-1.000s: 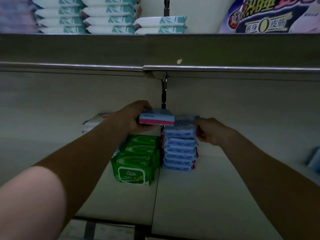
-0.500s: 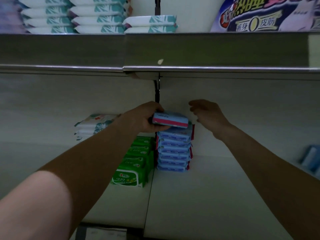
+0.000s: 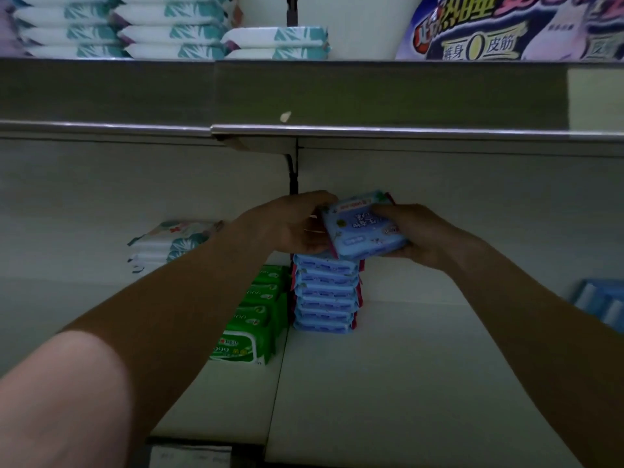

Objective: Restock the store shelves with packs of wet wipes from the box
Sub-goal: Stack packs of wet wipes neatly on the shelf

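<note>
Centrally, 2 hands hold 1 blue pack of wipes (image 3: 363, 228), tilted with its printed face toward the camera, directly above a stack of blue packs (image 3: 326, 293) on the lower shelf (image 3: 388, 383); contact with the stack cannot be told. The left hand (image 3: 290, 224) curls round the pack's left edge; the right hand (image 3: 417, 231) grips its right end, thumb across the face. Green packs (image 3: 258, 319) stand just left of the stack, leaf-print packs (image 3: 169, 241) farther left.

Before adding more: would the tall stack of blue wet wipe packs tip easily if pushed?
Probably: the stack of blue wet wipe packs is tall, narrow and unsupported on its right. Its uneven edges suggest packs may slide.
</note>
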{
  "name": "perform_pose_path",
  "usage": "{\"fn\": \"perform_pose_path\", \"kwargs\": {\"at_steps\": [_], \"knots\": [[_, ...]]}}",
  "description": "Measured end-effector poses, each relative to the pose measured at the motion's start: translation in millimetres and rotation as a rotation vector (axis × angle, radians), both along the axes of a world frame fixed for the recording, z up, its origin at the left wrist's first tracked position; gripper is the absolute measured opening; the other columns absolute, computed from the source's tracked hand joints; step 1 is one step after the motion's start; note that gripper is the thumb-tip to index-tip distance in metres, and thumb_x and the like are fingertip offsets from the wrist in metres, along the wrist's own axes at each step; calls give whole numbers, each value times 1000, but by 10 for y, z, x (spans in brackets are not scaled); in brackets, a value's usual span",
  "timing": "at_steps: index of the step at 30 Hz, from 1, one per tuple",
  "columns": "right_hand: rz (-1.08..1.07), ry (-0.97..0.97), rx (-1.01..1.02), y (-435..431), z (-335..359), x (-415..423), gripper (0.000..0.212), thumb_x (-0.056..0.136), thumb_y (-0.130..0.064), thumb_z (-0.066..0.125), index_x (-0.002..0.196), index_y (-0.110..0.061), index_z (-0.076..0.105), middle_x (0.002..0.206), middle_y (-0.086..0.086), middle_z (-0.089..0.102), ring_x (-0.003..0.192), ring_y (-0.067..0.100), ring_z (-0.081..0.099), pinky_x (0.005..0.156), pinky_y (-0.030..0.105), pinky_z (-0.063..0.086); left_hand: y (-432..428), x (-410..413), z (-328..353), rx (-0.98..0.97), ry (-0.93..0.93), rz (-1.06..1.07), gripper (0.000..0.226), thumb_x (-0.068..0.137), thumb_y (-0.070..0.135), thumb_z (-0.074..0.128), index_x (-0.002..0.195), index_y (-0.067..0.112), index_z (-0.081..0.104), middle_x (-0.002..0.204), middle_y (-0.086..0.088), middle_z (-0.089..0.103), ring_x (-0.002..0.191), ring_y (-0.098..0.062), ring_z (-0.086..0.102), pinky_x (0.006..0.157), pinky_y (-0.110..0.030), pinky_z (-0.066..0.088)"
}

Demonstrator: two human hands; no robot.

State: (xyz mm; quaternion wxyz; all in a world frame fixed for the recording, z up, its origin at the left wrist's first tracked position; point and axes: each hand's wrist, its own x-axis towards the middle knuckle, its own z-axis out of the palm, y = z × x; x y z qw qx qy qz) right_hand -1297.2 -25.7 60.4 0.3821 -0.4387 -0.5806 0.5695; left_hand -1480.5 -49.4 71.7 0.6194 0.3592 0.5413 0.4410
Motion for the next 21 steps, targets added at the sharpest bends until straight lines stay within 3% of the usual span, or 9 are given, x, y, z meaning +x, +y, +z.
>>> {"fn": "perform_pose_path", "kwargs": {"at_steps": [4,5,8,10,12,14,16,18,21], "knots": [[-35,18,-154,27,-87,-57,29,98,-22,51,117,-1,57,99,9,61,93,21,63,67,26,53,36,109,-20,-19,56,-37,21,95,23,59,91,2,60,91,-14,63,76,-20,61,61,-29,58],[-53,34,-183,29,-82,-50,27,97,-22,51,115,-3,57,98,10,60,92,20,62,66,25,53,38,115,-17,-25,43,-17,20,95,21,59,92,1,59,90,-14,62,75,-19,60,55,-29,57],[-65,99,-227,50,-38,18,18,95,-22,57,94,-3,57,80,11,65,56,14,66,44,20,53,30,80,-18,-20,48,52,16,95,20,59,90,5,56,86,-13,58,70,-18,57,45,-25,54],[-47,70,-231,33,-29,75,17,95,-21,56,88,-6,58,64,9,67,44,12,63,39,18,49,24,29,-25,-15,59,101,19,95,22,59,86,6,56,81,-12,57,66,-17,55,42,-22,52],[-37,39,-214,8,-15,80,17,95,-21,57,86,-6,58,58,8,65,41,10,61,39,16,48,44,-22,-33,1,31,133,19,93,22,63,90,4,57,85,-14,60,69,-19,58,50,-26,56],[-34,100,-216,-13,3,39,13,93,-15,60,89,-2,59,70,13,65,43,11,63,43,19,52,59,-53,-29,42,4,149,20,91,18,66,100,3,57,98,-16,61,79,-23,63,72,-36,60],[-18,116,-215,-24,0,-19,13,91,-12,63,95,0,59,81,16,65,51,15,67,50,23,57,98,-77,-34,150,138,169,15,92,14,62,102,5,58,91,-10,61,75,-20,63,83,-37,57],[-8,-31,-154,-29,-39,-80,21,89,-19,67,101,-3,61,86,14,68,63,15,67,56,24,59,122,-84,-48,230,281,211,25,91,10,62,115,2,58,86,-7,59,78,-19,62,84,-34,56],[-27,-252,0,-41,-79,-189,30,85,-28,72,103,-6,63,95,9,68,70,11,63,57,19,52,177,-108,-92,245,490,233,43,85,6,67,125,-4,56,97,-10,61,90,-23,61,88,-40,56]]}}
